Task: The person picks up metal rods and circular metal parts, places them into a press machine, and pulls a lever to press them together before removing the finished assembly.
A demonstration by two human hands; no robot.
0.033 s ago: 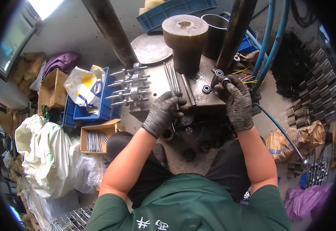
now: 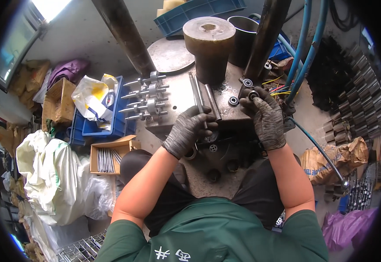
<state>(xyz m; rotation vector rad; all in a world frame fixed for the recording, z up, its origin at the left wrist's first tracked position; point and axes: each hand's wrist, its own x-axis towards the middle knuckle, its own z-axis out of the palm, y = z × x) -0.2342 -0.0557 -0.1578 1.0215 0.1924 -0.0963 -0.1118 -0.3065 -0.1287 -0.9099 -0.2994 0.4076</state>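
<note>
My left hand [image 2: 189, 129], in a dark work glove, is closed around a slim steel shaft [image 2: 198, 94] at the front edge of the metal table. The shaft points away from me, beside other thin rods and a thicker round bar [image 2: 213, 102]. My right hand [image 2: 269, 120], gloved too, pinches a small ball bearing [image 2: 253, 95] in its fingertips. A second bearing [image 2: 233, 101] lies flat on the table to its left. Just beyond the fingers, another bearing [image 2: 247, 82] rests at the end of a dark cylindrical piece. Several small rings [image 2: 228, 89] are scattered nearby.
Several shafts with fitted round parts [image 2: 149, 94] stand at the table's left. A heavy flanged steel column [image 2: 209, 52] rises at the back between two posts. Blue hoses [image 2: 304, 48] hang at right. Left are a blue crate [image 2: 95, 127] and a carton of rods [image 2: 107, 159].
My left hand has shifted slightly right, and the shaft in it now shows apart from the other rods. The bearing in my right fingertips now faces up more plainly.
</note>
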